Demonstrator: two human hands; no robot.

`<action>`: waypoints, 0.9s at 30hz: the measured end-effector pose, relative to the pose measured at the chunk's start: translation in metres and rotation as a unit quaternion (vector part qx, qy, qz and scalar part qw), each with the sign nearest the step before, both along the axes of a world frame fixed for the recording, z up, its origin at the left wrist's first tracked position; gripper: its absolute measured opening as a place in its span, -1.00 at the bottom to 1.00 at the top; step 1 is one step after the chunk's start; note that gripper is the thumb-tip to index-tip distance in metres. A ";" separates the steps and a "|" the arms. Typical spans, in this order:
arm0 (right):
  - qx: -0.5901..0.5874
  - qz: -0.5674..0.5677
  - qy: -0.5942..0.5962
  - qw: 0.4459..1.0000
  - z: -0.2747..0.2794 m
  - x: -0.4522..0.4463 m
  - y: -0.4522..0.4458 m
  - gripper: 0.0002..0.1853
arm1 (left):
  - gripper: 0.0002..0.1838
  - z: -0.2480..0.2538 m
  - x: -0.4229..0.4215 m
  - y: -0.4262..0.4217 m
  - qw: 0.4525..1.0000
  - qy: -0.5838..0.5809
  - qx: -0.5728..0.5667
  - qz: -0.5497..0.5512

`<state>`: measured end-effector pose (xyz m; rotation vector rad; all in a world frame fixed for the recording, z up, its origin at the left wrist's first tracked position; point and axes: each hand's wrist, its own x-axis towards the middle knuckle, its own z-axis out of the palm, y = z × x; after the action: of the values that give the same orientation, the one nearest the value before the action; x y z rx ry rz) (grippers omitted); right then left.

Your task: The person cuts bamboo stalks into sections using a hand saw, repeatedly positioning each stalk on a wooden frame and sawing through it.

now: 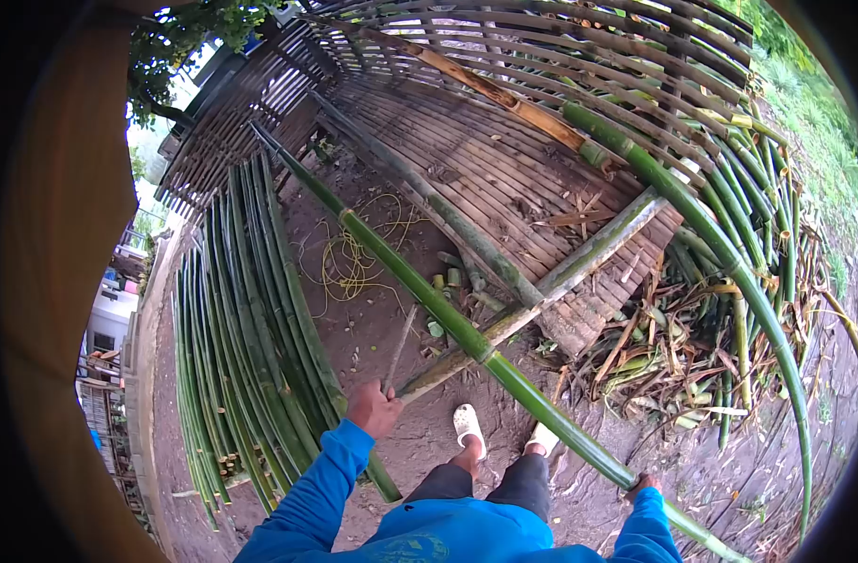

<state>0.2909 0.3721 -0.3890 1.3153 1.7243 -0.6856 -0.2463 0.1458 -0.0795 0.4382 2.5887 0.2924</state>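
Observation:
A long green bamboo pole (415, 286) runs diagonally from the upper left to the lower right, crossing over a weathered bamboo crossbar (598, 248). My right hand (643, 483) is closed around the pole near its lower right end. My left hand (375, 410), a closed fist, grips a thin greyish-brown stick (401, 349) that points up and away from me. Whether this is a plain stick or a narrow blade is unclear. The near end of the crossbar lies just beside that hand.
Many green bamboo poles (246, 310) lie in a stack at left. A slatted bamboo platform (429, 150) with a slatted fence fills the back. Yellow rope (349, 267) lies tangled on the dirt. At right are bamboo offcuts (673, 352) and another long green pole (729, 253).

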 end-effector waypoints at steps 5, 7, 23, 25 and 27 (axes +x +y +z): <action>-0.112 0.078 0.024 0.990 0.031 -0.056 0.019 -0.42 | -0.78 -0.001 -0.044 0.028 0.999 0.040 -0.007 -0.023; -0.081 0.073 0.091 0.990 0.053 -0.107 0.011 -0.45 | -0.80 -0.034 -0.088 0.022 0.991 0.115 -0.017 -0.072; -0.023 0.012 0.115 0.993 0.042 -0.088 -0.015 -0.43 | -0.81 -0.021 -0.027 0.037 0.992 0.044 -0.022 -0.113; -0.032 0.018 0.115 0.993 0.058 -0.093 -0.010 -0.42 | -0.81 -0.030 -0.034 0.035 0.991 0.052 -0.016 -0.120; 0.012 0.017 0.125 0.992 0.080 -0.101 -0.010 -0.49 | -0.81 -0.034 -0.041 0.037 0.992 0.054 0.006 -0.116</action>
<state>0.1897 0.3621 -0.3093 1.2547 1.9551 -0.8419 -0.2876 0.1830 -0.1135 0.7719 2.6086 0.2084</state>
